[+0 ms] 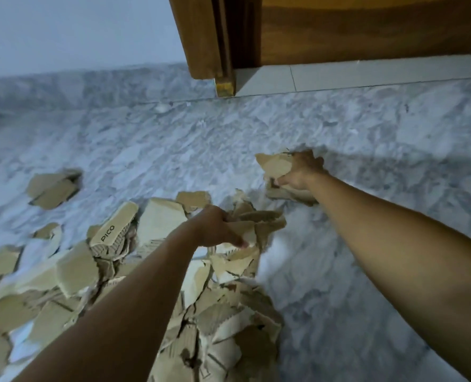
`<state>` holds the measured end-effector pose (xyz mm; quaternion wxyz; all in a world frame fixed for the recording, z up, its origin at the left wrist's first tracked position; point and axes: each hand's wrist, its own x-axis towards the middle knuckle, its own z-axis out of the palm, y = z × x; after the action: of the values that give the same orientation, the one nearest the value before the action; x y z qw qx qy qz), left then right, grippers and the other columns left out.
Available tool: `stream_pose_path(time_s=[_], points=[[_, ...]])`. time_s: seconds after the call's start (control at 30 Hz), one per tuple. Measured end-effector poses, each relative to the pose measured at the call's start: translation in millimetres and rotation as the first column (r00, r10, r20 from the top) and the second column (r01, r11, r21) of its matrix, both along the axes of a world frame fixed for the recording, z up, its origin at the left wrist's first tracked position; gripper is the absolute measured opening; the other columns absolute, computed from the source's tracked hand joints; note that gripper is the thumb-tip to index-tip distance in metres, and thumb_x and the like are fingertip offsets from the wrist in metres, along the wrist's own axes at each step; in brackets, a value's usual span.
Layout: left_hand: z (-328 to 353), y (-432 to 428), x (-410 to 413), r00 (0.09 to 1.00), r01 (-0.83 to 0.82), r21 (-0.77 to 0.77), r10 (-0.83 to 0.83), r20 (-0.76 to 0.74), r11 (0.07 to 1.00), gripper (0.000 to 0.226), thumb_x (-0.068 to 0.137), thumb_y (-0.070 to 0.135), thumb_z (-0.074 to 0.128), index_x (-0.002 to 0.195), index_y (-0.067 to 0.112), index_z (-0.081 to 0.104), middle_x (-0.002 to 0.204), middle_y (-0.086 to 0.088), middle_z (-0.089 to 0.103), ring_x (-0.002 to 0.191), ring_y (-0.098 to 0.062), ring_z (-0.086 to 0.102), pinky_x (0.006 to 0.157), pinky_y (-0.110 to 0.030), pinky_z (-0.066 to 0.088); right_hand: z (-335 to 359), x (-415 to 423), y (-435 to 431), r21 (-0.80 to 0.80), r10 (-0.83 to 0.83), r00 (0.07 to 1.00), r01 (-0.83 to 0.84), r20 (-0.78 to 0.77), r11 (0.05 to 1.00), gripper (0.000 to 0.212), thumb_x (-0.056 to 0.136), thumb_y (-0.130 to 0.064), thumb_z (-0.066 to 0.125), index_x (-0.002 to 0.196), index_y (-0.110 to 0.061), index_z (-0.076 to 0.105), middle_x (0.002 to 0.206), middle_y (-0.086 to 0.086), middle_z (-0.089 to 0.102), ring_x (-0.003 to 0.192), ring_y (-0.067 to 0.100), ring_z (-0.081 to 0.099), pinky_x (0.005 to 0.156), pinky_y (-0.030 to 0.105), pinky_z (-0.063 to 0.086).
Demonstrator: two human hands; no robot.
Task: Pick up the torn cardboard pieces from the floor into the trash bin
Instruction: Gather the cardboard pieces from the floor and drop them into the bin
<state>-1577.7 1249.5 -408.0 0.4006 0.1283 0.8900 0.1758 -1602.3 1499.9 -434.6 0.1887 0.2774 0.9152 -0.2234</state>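
Note:
Several torn cardboard pieces lie in a heap point(223, 321) on the marble floor, spreading to the lower left. One piece there bears the print PICO point(113, 230). My left hand point(215, 227) grips a few torn pieces point(262, 221) at the top of the heap. Farther right, my right hand point(300, 172) holds a bundle of cardboard pieces point(275, 165) just above the floor. A lone piece point(54, 188) lies apart at the left. No trash bin shows in the view.
Grey-white marble floor point(366, 244) stretches right and toward the back. A wooden door and frame point(339, 31) stand at the back right, with a pale threshold tile point(366, 75) beneath. A plain wall point(63, 31) rises at the back left.

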Motion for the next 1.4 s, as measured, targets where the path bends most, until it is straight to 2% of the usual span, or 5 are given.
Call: stream_pose_path(time_s=[0.13, 0.47, 0.9, 1.1, 1.4], points=[[-8, 24, 8, 0.975, 0.158, -0.117, -0.174, -0.138, 0.980, 0.064, 0.057, 0.045, 0.090, 0.114, 0.025, 0.069, 0.122, -0.003, 0.035, 0.112, -0.031, 0.045, 0.103, -0.041, 0.044, -3, 5, -1, 0.028, -0.004, 0.999, 0.006, -0.044, 1.000, 0.094, 0.074, -0.049, 0.084, 0.149, -0.020, 0.033, 0.146, 0.016, 0.041, 0.131, 0.041, 0.041, 0.104, 0.047, 0.042], [-11, 28, 17, 0.968, 0.173, -0.089, -0.186, -0.168, 0.981, 0.065, 0.060, 0.030, 0.090, 0.117, 0.028, 0.060, 0.109, 0.002, 0.070, 0.101, -0.021, 0.064, 0.090, -0.033, 0.050, -3, 32, 24, -0.005, -0.081, 0.996, 0.081, -0.036, 0.997, 0.096, 0.070, -0.052, 0.084, 0.146, -0.019, 0.037, 0.143, 0.016, 0.038, 0.129, 0.038, 0.045, 0.105, 0.044, 0.044], [10, 17, 46, 0.945, -0.181, 0.327, 0.256, -0.203, 0.928, 0.059, 0.076, 0.014, 0.081, 0.122, 0.022, 0.045, 0.100, 0.005, 0.062, 0.090, -0.014, 0.056, 0.055, -0.004, 0.039, 4, 95, 29, -0.146, -0.205, 0.926, 0.166, -0.316, 0.975, 0.059, 0.081, -0.027, 0.081, 0.132, -0.016, 0.054, 0.130, 0.012, 0.061, 0.116, 0.032, 0.060, 0.089, 0.032, 0.047], [46, 2, 75, 0.868, -0.439, 0.449, 0.496, -0.011, 0.778, 0.059, 0.063, 0.021, 0.080, 0.113, 0.023, 0.050, 0.103, -0.003, 0.070, 0.096, -0.023, 0.068, 0.080, -0.041, 0.060, 61, 111, 19, -0.819, -0.377, 0.909, 0.078, -0.176, 0.569, 0.039, 0.081, -0.029, 0.082, 0.117, -0.019, 0.070, 0.109, 0.009, 0.075, 0.107, 0.032, 0.069, 0.086, 0.042, 0.058], [173, -78, 151, 0.546, -0.693, 0.539, 0.837, -0.039, 0.478, 0.024, 0.077, 0.001, 0.067, 0.078, 0.018, 0.050, 0.072, -0.001, 0.051, 0.066, -0.016, 0.049, 0.052, -0.025, 0.045, 169, 129, -116, -0.913, 0.122, 0.992, -0.078, -0.031, 0.401, 0.036, 0.067, -0.037, 0.075, 0.091, -0.011, 0.068, 0.083, 0.013, 0.067, 0.082, 0.032, 0.062, 0.077, 0.039, 0.046]])
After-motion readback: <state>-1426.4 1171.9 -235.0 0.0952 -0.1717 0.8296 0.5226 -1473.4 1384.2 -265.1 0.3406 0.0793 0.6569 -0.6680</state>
